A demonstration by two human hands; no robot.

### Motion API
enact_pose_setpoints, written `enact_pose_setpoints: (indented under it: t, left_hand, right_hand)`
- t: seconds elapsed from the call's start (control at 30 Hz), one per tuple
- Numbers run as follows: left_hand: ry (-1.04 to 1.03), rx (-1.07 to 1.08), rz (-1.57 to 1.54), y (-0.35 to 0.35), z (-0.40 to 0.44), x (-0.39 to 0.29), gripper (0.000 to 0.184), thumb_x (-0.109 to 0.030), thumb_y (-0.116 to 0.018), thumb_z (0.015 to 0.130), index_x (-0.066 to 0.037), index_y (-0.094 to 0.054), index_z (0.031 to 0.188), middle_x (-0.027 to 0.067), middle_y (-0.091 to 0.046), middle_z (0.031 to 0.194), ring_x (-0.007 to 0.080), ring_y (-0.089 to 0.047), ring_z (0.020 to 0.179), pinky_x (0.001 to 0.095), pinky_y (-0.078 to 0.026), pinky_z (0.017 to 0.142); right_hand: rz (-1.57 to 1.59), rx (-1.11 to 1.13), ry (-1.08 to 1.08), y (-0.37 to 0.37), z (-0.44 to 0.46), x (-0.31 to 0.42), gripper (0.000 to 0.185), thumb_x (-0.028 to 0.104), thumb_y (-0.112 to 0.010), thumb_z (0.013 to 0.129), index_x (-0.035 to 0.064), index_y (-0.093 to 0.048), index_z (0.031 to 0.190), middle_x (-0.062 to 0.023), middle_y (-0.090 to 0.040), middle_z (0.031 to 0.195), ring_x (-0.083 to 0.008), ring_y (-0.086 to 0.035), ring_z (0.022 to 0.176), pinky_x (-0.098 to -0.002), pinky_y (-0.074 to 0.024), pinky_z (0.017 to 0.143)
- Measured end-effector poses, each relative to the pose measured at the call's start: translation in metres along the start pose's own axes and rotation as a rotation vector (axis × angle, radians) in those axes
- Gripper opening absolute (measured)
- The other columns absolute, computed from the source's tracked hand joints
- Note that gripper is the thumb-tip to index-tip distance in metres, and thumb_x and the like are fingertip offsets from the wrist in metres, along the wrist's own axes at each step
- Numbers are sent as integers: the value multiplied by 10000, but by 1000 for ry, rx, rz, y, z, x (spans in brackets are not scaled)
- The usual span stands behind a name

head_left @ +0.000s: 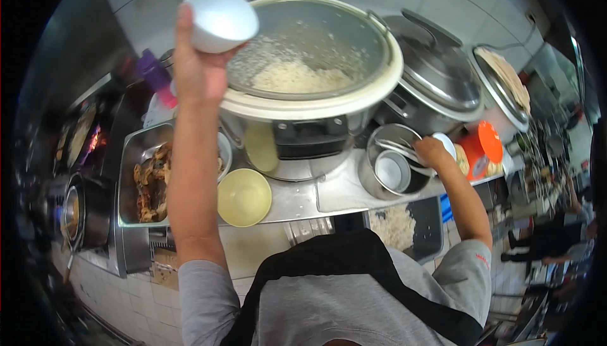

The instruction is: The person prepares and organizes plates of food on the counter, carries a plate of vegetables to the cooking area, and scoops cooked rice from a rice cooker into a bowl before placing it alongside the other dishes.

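Note:
A small white bowl (pixel 222 18) is gripped in my left hand (pixel 203 71), raised beside the left rim of a large rice cooker (pixel 310 104). Cooked white rice (pixel 302 78) lies in the cooker, with grains stuck to its inner wall. My right hand (pixel 435 151) is closed around the handle of a metal utensil (pixel 404 149) at the rim of a steel pot (pixel 368 172). A smaller round metal cup (pixel 392 170) sits inside that pot. The utensil's far end cannot be made out.
A yellow bowl (pixel 245 197) stands at the counter's front edge. On the left is a steel tray (pixel 128 185) of browned food. A lidded pot (pixel 436 71) and an orange container (pixel 484 147) are on the right. Flames (pixel 95 140) show at far left. Below is a dark bin (pixel 427 226) holding rice.

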State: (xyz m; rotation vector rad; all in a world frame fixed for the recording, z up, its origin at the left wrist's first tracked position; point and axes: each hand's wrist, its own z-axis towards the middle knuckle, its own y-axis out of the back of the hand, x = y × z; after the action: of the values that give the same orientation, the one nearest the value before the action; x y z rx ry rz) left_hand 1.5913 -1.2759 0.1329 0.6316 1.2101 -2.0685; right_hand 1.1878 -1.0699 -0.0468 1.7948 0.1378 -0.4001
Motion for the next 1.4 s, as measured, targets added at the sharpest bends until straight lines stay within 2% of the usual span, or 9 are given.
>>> enact_pose_setpoints:
  t: [0.13, 0.27, 0.4, 0.47, 0.6, 0.7, 0.83, 1.1, 1.4]
  left_hand:
    - [-12, 28, -19, -1, -2, -2, 664, -513, -609, 817, -17, -441, 1225, 168, -550, 1139, 270, -598, 1011, 414, -554, 775]
    - [-45, -10, -15, 5, 3, 3, 675, -513, -606, 821, -6, -437, 1234, 161, -568, 1128, 257, -615, 1007, 391, -570, 770]
    - [5, 10, -65, 3, 2, 2, 696, -505, -648, 790, -38, -429, 1258, 128, -559, 1129, 219, -595, 1017, 352, -551, 772]
    - [24, 34, -106, 4, 2, -1, 742, -496, -680, 761, -83, -388, 1304, 113, -524, 1137, 220, -547, 1055, 352, -515, 812]
    - [-21, 38, -199, 6, 6, -1, 637, -372, -712, 783, -85, -401, 1260, 66, -551, 1065, 151, -539, 989, 306, -462, 822]
    - [-4, 59, -244, 6, 8, -3, 651, -304, -745, 765, -46, -365, 1226, 60, -544, 1055, 136, -534, 972, 280, -432, 863]
    - [-49, 110, -248, 8, 9, 0, 710, -324, -741, 758, -8, -322, 1236, 100, -536, 1071, 158, -537, 980, 280, -439, 870]
    - [-81, 112, -177, 6, 10, -2, 753, -408, -727, 754, -7, -318, 1242, 116, -534, 1062, 178, -543, 984, 290, -450, 861]
    - [-83, 62, -134, 3, 11, 0, 703, -364, -738, 757, -2, -349, 1217, 107, -537, 1042, 157, -540, 967, 276, -451, 845]
  right_hand:
    - [-16, 16, 17, -4, -1, -15, 266, 91, -537, 714, 63, -664, 946, -202, -657, 844, -361, -642, 815, -434, -521, 736]
    - [86, -287, -197, 88, -68, -18, 307, 4, -499, 719, 46, -641, 988, -171, -633, 1027, -333, -617, 929, -409, -498, 806]
    - [161, -570, -408, 216, -115, -15, 283, 160, -593, 838, 40, -605, 1094, -181, -647, 946, -358, -619, 871, -394, -486, 752]
    - [95, -703, -325, 264, -99, 3, 255, 200, -572, 864, 50, -616, 1065, -200, -637, 934, -354, -623, 848, -407, -474, 727]
    - [-73, -587, 38, 331, 5, 86, 331, 183, -482, 895, 143, -522, 1222, -183, -638, 932, -348, -614, 799, -422, -466, 697]
    - [-294, -526, 367, 320, 149, 124, 233, 173, -513, 848, 97, -573, 1060, -165, -655, 940, -344, -627, 809, -424, -486, 695]
    - [-458, -266, 545, 284, 259, 194, 226, 189, -520, 838, 105, -590, 1036, -160, -658, 926, -339, -629, 815, -425, -487, 704]
    - [-445, -171, 808, 242, 251, 256, 216, 221, -535, 818, 122, -626, 987, -151, -662, 897, -328, -633, 826, -429, -490, 721]
    - [-308, -214, 968, 245, 211, 235, 213, 257, -551, 796, 140, -666, 933, -141, -668, 864, -316, -637, 839, -432, -493, 741]
